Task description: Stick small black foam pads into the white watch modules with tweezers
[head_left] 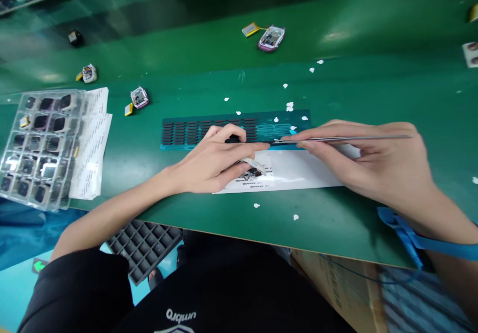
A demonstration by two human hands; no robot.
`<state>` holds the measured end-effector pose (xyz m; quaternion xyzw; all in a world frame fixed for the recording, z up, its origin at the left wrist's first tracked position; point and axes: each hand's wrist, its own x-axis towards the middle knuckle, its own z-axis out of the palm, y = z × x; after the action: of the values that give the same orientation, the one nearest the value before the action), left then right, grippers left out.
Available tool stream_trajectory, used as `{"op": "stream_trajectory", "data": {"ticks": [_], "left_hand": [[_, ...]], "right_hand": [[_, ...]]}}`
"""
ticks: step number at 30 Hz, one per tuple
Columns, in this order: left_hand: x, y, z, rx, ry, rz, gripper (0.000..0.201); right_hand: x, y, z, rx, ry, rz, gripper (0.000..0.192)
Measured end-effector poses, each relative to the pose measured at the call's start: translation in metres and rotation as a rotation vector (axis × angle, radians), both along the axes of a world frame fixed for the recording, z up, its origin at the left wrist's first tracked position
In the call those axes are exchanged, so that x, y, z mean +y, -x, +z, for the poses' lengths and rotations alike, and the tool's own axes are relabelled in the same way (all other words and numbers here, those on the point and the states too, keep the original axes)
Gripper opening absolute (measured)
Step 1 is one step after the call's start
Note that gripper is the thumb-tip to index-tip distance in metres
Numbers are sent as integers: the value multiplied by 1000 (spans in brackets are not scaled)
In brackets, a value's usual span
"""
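Observation:
My right hand (381, 159) grips a pair of thin metal tweezers (347, 138), which point left. Their tips are at a blue backing sheet (284, 116) carrying rows of black strips (194, 133); whether they pinch a strip is too small to tell. My left hand (212, 159) is bent over that sheet, with the index finger stretched out to the tweezer tips. Between its thumb and fingers is a small open watch case (254, 167) with electronics showing, partly hidden by the fingers. Under both hands lies a white printed label sheet (309, 168).
More open watch cases with yellow batteries lie on the green bench, one at the back (272, 38) and another (139, 97) to the left. A clear compartment tray (80, 124) of watch parts sits on printed sheets (91, 149). Small white stickers (286, 85) are scattered about. A blue wrist strap (444, 247) trails a cord.

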<state>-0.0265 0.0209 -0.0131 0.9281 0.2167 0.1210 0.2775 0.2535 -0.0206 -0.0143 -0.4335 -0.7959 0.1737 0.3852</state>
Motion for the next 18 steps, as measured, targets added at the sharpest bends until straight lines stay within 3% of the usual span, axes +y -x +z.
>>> {"op": "stream_trajectory", "data": {"ticks": [4, 10, 13, 18], "left_hand": [[1, -4, 0, 38, -7, -18, 46], [-5, -6, -3, 48, -113, -53, 45], [-6, -4, -4, 43, -164, -66, 44], [0, 2, -7, -33, -185, -105, 38]], "right_hand": [[-3, 5, 5, -60, -118, 15, 19], [4, 15, 26, -122, -277, -77, 18], [8, 18, 30, -118, -264, -36, 16], [1, 13, 20, -118, -119, -66, 22]]}}
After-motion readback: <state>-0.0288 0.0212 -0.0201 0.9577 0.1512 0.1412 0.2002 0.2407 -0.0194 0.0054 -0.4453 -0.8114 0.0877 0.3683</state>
